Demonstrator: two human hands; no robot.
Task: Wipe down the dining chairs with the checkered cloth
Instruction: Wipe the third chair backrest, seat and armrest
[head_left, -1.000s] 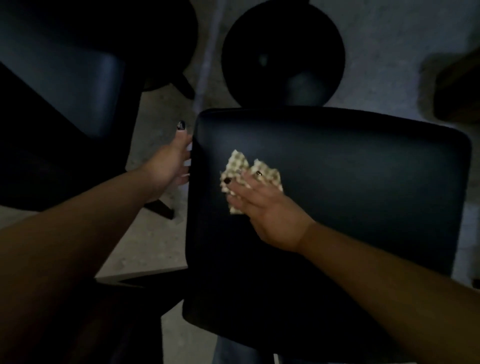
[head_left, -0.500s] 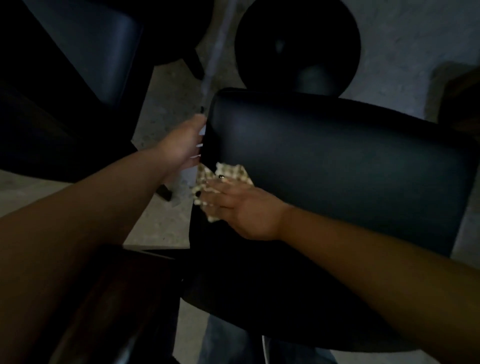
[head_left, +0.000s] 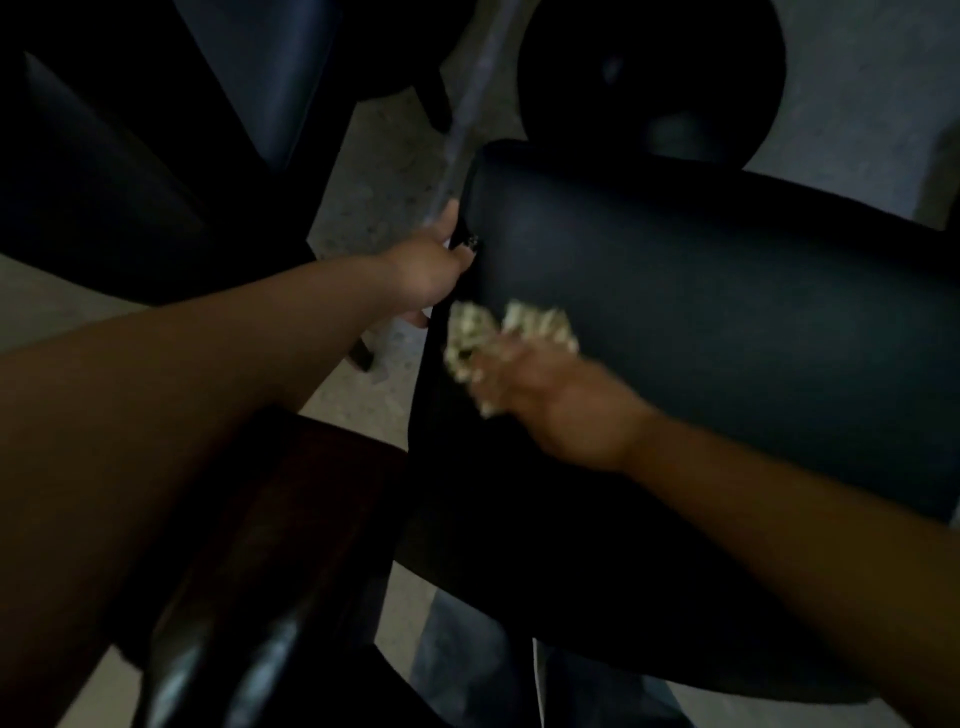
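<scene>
A black padded dining chair fills the middle and right of the head view. My left hand grips its left edge, thumb up along the corner and a dark-nailed finger wrapped onto the padding. My right hand is blurred by motion and holds the bunched checkered cloth against the chair's padded surface near that left edge. The cloth sticks out above and to the left of my fingers, which are partly hidden in it.
Another black chair stands at the upper left, and a round black stool just behind the chair I hold. A thin pale rod slants down toward my left hand. Dark wooden furniture lies lower left over the pale floor.
My right hand has dragged the cloth from the middle of the padding toward the left edge and now blurs in a fast stroke. My left hand has closed its hold on the chair's edge.
</scene>
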